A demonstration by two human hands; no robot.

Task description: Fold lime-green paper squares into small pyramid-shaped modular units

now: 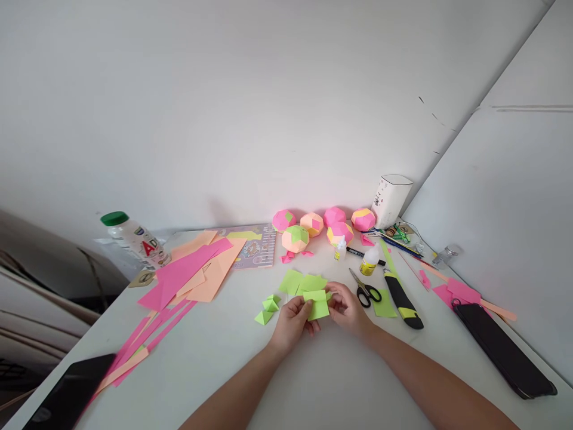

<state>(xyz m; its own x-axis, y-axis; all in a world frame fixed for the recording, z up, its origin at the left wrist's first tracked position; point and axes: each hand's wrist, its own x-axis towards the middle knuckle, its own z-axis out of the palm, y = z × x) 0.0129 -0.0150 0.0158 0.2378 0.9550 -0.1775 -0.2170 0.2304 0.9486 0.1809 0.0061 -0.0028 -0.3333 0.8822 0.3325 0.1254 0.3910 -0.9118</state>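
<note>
Both my hands meet at the middle of the white table (313,382), pinching a partly folded green paper square (317,304). My left hand (293,319) grips its left edge with thumb on top. My right hand (347,307) holds the right edge with curled fingers. Just behind lie several loose green paper squares (302,280). Small folded green paper units (267,309) rest left of my left hand. Black-handled scissors (366,291) lie right of my right hand.
Several pink, orange and green paper balls (324,226) line the wall. Pink and orange sheets (197,272) and strips spread at left beside a green-capped bottle (134,239). A glue bottle (369,261), utility knife (403,298), white container (391,200), black case (504,352) and dark tablet (69,394) sit around.
</note>
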